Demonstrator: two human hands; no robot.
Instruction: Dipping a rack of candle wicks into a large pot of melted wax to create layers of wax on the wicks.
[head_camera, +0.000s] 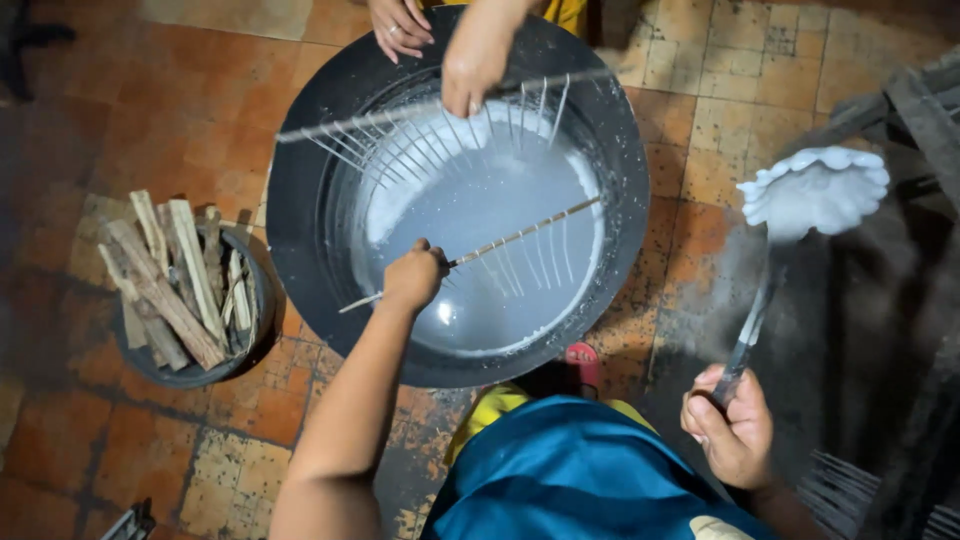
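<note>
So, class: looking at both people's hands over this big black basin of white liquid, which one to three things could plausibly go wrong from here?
1. The left hand holds a stick rack low over the white liquid; fingers might dip in.
2. The co-worker's hand holds a second rack close by; the hanging strands may tangle.
3. The right hand holds a coated ladle outside the basin; drips could land on the tiled floor, perhaps making it slippery.

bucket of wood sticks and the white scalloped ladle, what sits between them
In the head view, the big black basin of white liquid lies between the bucket of wood sticks and the white scalloped ladle, left hand over it.
</note>
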